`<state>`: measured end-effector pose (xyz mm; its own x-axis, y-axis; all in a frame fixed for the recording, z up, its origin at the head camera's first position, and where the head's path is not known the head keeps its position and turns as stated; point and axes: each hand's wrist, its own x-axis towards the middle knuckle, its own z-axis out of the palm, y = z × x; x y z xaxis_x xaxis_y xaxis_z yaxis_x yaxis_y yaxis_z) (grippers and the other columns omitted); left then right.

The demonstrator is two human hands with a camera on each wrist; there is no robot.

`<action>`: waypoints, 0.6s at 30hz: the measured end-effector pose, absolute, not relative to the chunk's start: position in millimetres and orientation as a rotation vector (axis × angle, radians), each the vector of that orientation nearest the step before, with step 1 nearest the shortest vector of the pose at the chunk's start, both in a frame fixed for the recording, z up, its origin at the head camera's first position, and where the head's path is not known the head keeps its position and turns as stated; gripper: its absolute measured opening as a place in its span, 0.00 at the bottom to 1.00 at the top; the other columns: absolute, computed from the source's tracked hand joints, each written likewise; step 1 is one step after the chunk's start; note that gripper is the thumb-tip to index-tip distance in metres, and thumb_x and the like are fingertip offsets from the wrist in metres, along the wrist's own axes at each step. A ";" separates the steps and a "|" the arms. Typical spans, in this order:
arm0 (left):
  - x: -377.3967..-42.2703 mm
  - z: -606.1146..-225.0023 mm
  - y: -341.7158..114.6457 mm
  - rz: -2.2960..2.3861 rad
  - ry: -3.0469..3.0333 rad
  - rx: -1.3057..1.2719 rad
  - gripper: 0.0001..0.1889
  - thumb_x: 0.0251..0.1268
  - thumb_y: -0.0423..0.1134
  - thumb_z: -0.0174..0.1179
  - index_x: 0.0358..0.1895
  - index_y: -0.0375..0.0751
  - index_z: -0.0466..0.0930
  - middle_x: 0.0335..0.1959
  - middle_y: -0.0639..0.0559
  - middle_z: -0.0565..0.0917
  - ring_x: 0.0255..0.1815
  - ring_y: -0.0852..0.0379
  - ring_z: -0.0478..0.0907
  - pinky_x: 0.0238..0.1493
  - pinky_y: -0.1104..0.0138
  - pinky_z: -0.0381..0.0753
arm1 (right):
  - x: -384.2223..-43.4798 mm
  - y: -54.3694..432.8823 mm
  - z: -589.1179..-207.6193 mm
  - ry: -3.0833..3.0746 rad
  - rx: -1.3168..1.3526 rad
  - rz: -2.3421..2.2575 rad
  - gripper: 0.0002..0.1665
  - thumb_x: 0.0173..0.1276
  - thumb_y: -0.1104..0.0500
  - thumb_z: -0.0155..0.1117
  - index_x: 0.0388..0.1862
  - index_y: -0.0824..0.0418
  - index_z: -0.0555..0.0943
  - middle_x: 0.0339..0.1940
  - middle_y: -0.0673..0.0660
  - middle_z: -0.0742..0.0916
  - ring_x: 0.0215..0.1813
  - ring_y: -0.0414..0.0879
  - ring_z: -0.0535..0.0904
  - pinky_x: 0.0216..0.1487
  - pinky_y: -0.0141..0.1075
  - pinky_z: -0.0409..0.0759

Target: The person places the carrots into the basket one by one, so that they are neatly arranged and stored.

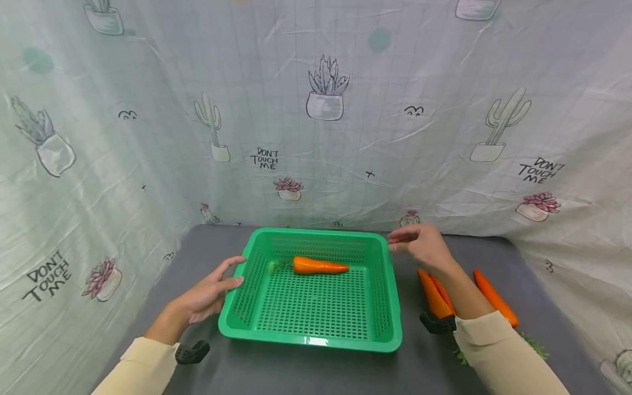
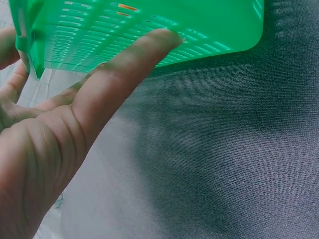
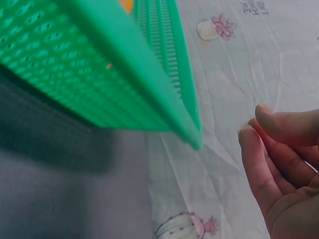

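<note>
A green perforated basket [image 1: 316, 341] sits on the grey table. Inside it, near the back wall, lies one orange carrot [image 1: 318, 265] with its leafy top to the left. At the basket's left side is my left hand [image 1: 209, 293], index finger at the rim; in the left wrist view the extended thumb [image 2: 124, 74] lies against the outer wall. My right hand [image 1: 419, 244] hovers by the back right corner, its fingers loosely bent. Nothing shows between its fingertips in the right wrist view, where they are apart from the basket [image 3: 144, 84].
More orange carrots [image 1: 433, 296] lie right of the basket, partly hidden by my right forearm. Another carrot [image 1: 495, 299] is further right, with green leaves [image 1: 535, 346] near the sleeve. A printed cloth [image 1: 316, 142] hangs behind and on both sides.
</note>
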<state>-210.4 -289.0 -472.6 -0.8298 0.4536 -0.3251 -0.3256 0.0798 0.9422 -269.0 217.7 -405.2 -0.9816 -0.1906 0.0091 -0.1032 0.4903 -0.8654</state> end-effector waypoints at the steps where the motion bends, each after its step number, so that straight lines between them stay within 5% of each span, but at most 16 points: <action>1: -211.0 -472.4 -288.2 1.807 1.805 0.120 0.36 0.85 0.48 0.52 0.82 0.62 0.38 0.68 0.37 0.74 0.60 0.44 0.84 0.57 0.43 0.86 | -267.6 221.5 -405.8 2.643 -0.254 -1.514 0.18 0.70 0.62 0.73 0.56 0.68 0.86 0.51 0.64 0.91 0.50 0.50 0.88 0.58 0.46 0.87; 5: -209.4 -473.9 -286.7 1.794 1.807 0.091 0.36 0.85 0.48 0.52 0.82 0.63 0.38 0.68 0.36 0.74 0.60 0.44 0.84 0.58 0.43 0.85 | -260.9 234.4 -413.9 2.649 -0.228 -1.492 0.18 0.70 0.62 0.73 0.56 0.67 0.87 0.50 0.64 0.92 0.47 0.46 0.89 0.50 0.36 0.87; 12: -213.5 -469.3 -281.7 1.805 1.800 0.120 0.37 0.84 0.48 0.52 0.83 0.61 0.37 0.69 0.35 0.72 0.61 0.43 0.84 0.57 0.42 0.85 | -251.3 251.6 -417.7 2.644 -0.128 -1.480 0.20 0.70 0.60 0.73 0.59 0.65 0.86 0.53 0.63 0.91 0.49 0.45 0.89 0.55 0.44 0.88; 18: -212.0 -467.6 -286.5 1.786 1.835 0.117 0.38 0.85 0.49 0.52 0.83 0.62 0.36 0.70 0.34 0.72 0.61 0.44 0.84 0.58 0.43 0.85 | -249.7 255.6 -420.0 2.651 -0.087 -1.473 0.21 0.68 0.60 0.75 0.58 0.65 0.87 0.53 0.63 0.91 0.47 0.41 0.88 0.50 0.38 0.89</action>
